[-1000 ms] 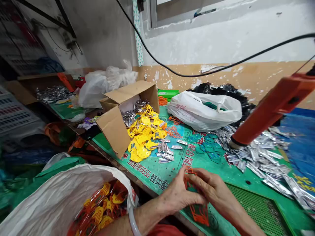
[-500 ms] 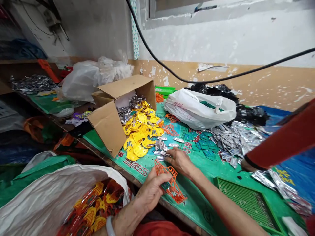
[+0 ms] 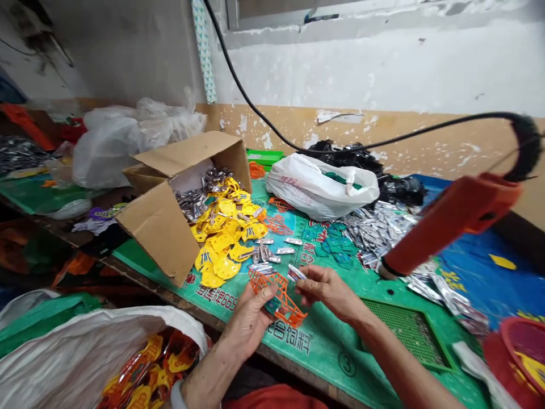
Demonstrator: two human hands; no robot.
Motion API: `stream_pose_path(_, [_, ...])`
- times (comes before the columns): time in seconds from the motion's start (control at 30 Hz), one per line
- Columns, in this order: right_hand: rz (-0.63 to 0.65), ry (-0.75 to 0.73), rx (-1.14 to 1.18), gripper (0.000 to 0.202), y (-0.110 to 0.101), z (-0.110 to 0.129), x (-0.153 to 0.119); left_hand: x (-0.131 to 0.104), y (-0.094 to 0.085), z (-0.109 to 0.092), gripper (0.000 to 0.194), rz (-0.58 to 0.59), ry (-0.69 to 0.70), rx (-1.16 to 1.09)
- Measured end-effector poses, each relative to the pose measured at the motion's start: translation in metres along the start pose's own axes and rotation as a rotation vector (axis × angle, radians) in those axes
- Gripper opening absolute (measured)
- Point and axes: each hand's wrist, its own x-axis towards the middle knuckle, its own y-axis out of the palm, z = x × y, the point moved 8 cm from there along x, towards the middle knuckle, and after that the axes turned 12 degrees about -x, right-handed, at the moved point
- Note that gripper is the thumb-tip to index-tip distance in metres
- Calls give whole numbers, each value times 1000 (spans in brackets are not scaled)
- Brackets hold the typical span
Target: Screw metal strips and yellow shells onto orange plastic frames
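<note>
My left hand (image 3: 249, 321) grips an orange lattice-like plastic piece (image 3: 290, 311), with a dark green part lying against it under the thumb. Just to the right, my right hand (image 3: 319, 289) pinches a small silver packet (image 3: 295, 273) between thumb and fingers, above the upper right side of the orange piece. Several similar silver packets (image 3: 260, 268) lie on the green sheet beyond my hands. Behind them is a heap of yellow plastic pieces (image 3: 223, 238) spilling from an open cardboard box (image 3: 159, 227).
A white sack (image 3: 85, 341) of orange and yellow pieces stands at lower left. Farther back are a white plastic bag (image 3: 319, 187), green pieces (image 3: 338, 247) and a silver packet pile (image 3: 378, 230). At right are a red tool-like object (image 3: 447, 221), green tray (image 3: 404, 329) and red container (image 3: 502, 363).
My right hand has lifted a silver packet from the small group and moved it beside the orange piece. The camera view has turned to the right, bringing the red container into sight.
</note>
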Motion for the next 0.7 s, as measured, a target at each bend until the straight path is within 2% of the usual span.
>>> stream_pose_path(0.13, [-75,43,190,37,-10,-12,-23,3,15,11,33,48,-16,39])
stream_pose_path(0.27, [-169,45,273,36,-23,-24,-36,5,22,20,34,42,-16,77])
stream_pose_path(0.43, [-240,12,284,36,-44,-20,-53,4,27,23,40,28,-7,126])
stream_pose_path(0.5, [-189,6,270,31,-47,-15,-58,3,31,24,43,27,3,159])
stream_pose_path(0.63, [8,-29,202,21,-40,-7,-62,0,42,36,44,58,-7,263])
stream_pose_path(0.7, [47,-64,197,20,-38,-6,-60,-2,47,44,46,79,-19,307])
